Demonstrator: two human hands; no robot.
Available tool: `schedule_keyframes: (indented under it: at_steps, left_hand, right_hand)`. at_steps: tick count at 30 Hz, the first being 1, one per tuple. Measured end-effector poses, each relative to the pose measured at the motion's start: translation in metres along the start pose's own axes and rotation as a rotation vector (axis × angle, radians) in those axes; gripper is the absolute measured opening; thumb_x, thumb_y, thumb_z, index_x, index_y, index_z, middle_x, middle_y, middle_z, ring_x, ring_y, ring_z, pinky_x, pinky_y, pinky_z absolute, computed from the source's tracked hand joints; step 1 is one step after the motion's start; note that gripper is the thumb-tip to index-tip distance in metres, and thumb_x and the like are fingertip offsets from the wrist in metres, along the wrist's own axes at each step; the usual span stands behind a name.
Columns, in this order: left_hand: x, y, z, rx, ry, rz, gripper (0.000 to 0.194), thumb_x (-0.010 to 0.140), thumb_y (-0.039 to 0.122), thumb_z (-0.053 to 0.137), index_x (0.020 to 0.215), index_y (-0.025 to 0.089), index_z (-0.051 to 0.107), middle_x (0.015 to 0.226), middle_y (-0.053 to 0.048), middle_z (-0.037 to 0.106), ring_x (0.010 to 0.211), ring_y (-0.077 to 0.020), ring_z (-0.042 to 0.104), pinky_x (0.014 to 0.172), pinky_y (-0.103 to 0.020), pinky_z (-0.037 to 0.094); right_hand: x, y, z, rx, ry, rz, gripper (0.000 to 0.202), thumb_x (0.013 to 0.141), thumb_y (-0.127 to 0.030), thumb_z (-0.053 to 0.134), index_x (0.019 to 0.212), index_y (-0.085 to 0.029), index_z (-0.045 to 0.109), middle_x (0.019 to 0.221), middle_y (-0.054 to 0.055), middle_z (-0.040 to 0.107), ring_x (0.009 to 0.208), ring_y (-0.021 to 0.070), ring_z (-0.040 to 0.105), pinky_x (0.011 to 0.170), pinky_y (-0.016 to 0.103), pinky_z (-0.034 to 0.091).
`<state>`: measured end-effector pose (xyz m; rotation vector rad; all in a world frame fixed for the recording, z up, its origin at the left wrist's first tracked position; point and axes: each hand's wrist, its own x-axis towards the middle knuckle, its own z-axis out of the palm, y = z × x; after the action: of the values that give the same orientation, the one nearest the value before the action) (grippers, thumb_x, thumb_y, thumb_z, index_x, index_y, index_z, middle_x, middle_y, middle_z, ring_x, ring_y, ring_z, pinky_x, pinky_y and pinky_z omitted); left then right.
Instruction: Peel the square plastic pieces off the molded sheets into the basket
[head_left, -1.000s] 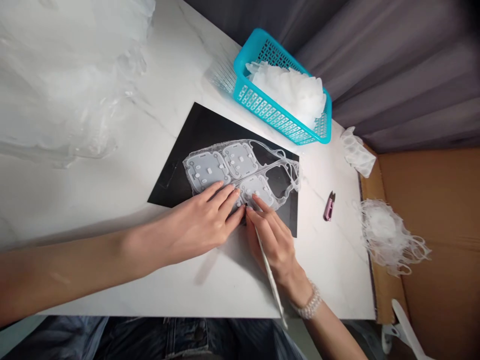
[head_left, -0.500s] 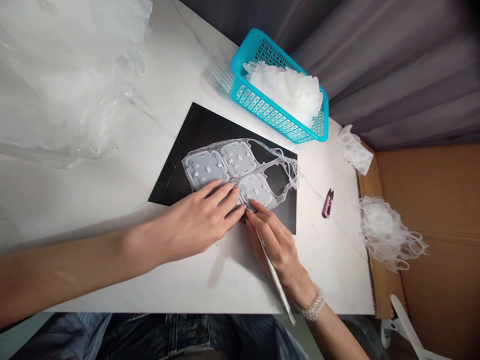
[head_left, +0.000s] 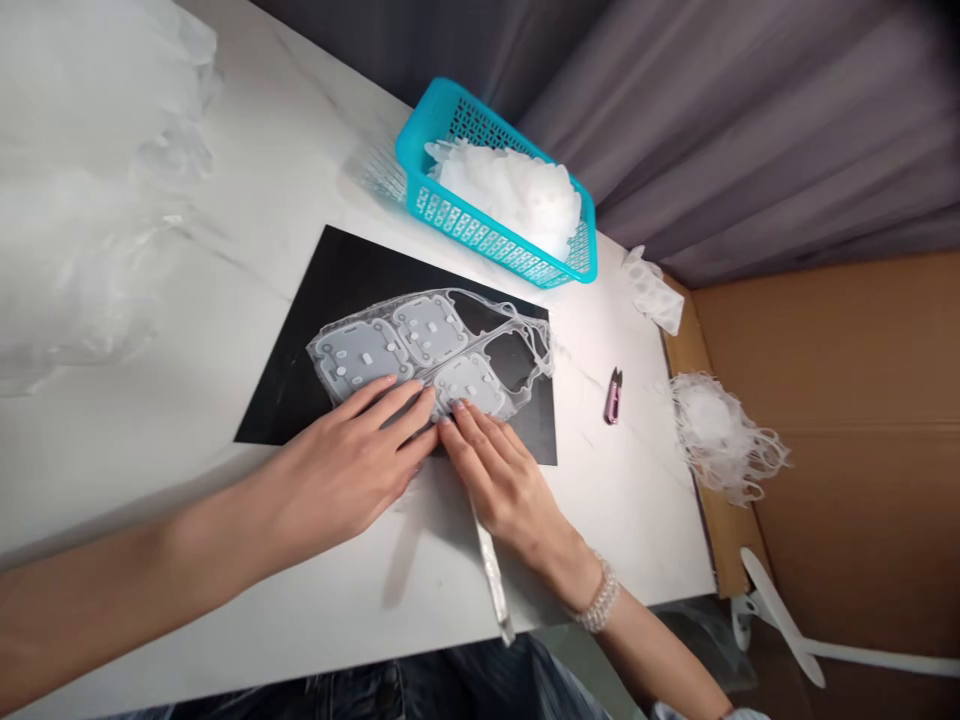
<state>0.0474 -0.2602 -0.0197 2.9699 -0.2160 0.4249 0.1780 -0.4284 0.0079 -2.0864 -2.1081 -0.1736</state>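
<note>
A person's bare hands work at a white, marble-patterned table (head_left: 622, 510), where a translucent molded plastic sheet (head_left: 427, 332) lies on a black mat (head_left: 326, 290). The left hand (head_left: 341, 465) presses on the sheet's near side, its fingers slightly apart and laid flat. Just beside it, the right hand (head_left: 510, 490), a beaded bracelet (head_left: 601, 600) at the wrist, is closed around a slender white tool (head_left: 491, 575); its tip is hidden beneath the fingers, and the other end points toward the table's near edge. Beyond the mat, a turquoise basket (head_left: 487, 232) holds a heap of white pieces (head_left: 514, 190). Pink-handled snips (head_left: 613, 397) lie to the right, well apart from both hands. Stringy translucent scraps (head_left: 720, 435) hang over the edge of a cardboard box (head_left: 840, 380), below a gray curtain (head_left: 750, 130). Filmy white plastic (head_left: 75, 190) covers the table's far left.
</note>
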Motion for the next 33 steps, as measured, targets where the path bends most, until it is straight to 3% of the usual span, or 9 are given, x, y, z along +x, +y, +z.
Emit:
schedule_keyframes:
  at_steps: [3, 6, 11, 14, 17, 22, 28, 31, 33]
  left_hand:
    - [-0.001, 0.000, 0.002, -0.014, 0.019, -0.002, 0.036, 0.095, 0.026, 0.045, 0.121, 0.012, 0.067, 0.136, -0.018, 0.059, 0.126, -0.0336, 0.052, 0.110, -0.051, 0.039]
    - [-0.002, 0.000, 0.002, -0.017, 0.014, -0.015, 0.039, 0.094, 0.025, 0.047, 0.127, 0.013, 0.064, 0.136, -0.017, 0.060, 0.126, -0.0333, 0.053, 0.110, -0.051, 0.038]
    - [-0.003, 0.003, 0.000, -0.011, -0.020, -0.027, 0.044, 0.095, 0.024, 0.048, 0.138, 0.017, 0.056, 0.142, -0.015, 0.056, 0.130, -0.0307, 0.051, 0.111, -0.048, 0.036]
    - [-0.004, 0.004, 0.000, -0.014, -0.029, -0.031, 0.045, 0.095, 0.025, 0.049, 0.139, 0.016, 0.054, 0.143, -0.015, 0.054, 0.131, -0.0308, 0.049, 0.111, -0.048, 0.035]
    - [-0.004, 0.004, -0.001, -0.025, -0.032, -0.039, 0.046, 0.095, 0.027, 0.050, 0.140, 0.017, 0.054, 0.144, -0.015, 0.054, 0.132, -0.0308, 0.049, 0.110, -0.049, 0.034]
    - [-0.004, 0.004, -0.002, -0.049, -0.022, -0.054, 0.044, 0.096, 0.028, 0.049, 0.140, 0.020, 0.054, 0.144, -0.015, 0.054, 0.131, -0.0310, 0.050, 0.110, -0.050, 0.033]
    - [-0.004, 0.002, -0.002, -0.069, -0.016, -0.042, 0.044, 0.096, 0.024, 0.048, 0.139, 0.019, 0.054, 0.142, -0.018, 0.055, 0.130, -0.0323, 0.051, 0.109, -0.052, 0.035]
    - [-0.003, 0.001, -0.008, -0.152, -0.017, -0.039, 0.043, 0.095, 0.020, 0.047, 0.137, 0.019, 0.056, 0.141, -0.019, 0.055, 0.131, -0.0333, 0.051, 0.109, -0.054, 0.035]
    - [0.001, 0.002, -0.017, -0.329, 0.017, -0.074, 0.038, 0.095, 0.019, 0.046, 0.129, 0.018, 0.062, 0.140, -0.018, 0.056, 0.132, -0.0325, 0.049, 0.111, -0.054, 0.034]
  right_hand:
    - [0.004, 0.002, -0.003, -0.032, 0.002, -0.049, 0.033, 0.097, -0.007, 0.041, 0.122, -0.004, 0.062, 0.121, 0.024, 0.068, 0.120, 0.0312, 0.062, 0.099, 0.046, 0.056]
    - [0.003, 0.009, -0.007, 0.154, 0.032, 0.018, 0.035, 0.098, -0.008, 0.039, 0.126, -0.007, 0.060, 0.125, 0.022, 0.066, 0.121, 0.0272, 0.062, 0.099, 0.044, 0.056]
    - [-0.011, 0.047, -0.020, 0.526, 0.321, 0.556, 0.029, 0.097, -0.016, 0.049, 0.116, -0.024, 0.069, 0.114, 0.006, 0.073, 0.103, 0.0207, 0.071, 0.095, 0.041, 0.059]
    - [-0.030, 0.084, -0.031, 0.651, 0.583, 0.831, 0.018, 0.093, -0.024, 0.060, 0.103, -0.022, 0.075, 0.101, 0.005, 0.075, 0.090, 0.0210, 0.074, 0.087, 0.039, 0.063]
    - [-0.056, 0.118, -0.040, 0.816, 0.758, 0.991, 0.017, 0.085, -0.027, 0.072, 0.098, -0.017, 0.075, 0.092, 0.006, 0.075, 0.079, 0.0192, 0.075, 0.078, 0.032, 0.064]
    - [-0.095, 0.150, -0.041, 1.212, 0.863, 1.168, 0.023, 0.075, -0.020, 0.080, 0.096, -0.012, 0.072, 0.081, 0.006, 0.076, 0.082, 0.0203, 0.076, 0.081, 0.029, 0.064]
    - [-0.111, 0.149, -0.039, 1.337, 0.991, 1.290, 0.018, 0.078, -0.009, 0.073, 0.095, -0.013, 0.070, 0.081, 0.005, 0.077, 0.087, 0.0198, 0.076, 0.085, 0.028, 0.062]
    - [-0.099, 0.130, -0.044, 1.332, 0.974, 1.237, 0.016, 0.077, -0.011, 0.075, 0.092, -0.013, 0.072, 0.081, 0.006, 0.077, 0.086, 0.0198, 0.076, 0.083, 0.027, 0.062]
    - [-0.080, 0.104, -0.049, 1.302, 0.924, 1.132, 0.014, 0.079, -0.016, 0.075, 0.093, -0.014, 0.073, 0.084, 0.007, 0.078, 0.085, 0.0193, 0.076, 0.085, 0.028, 0.062]
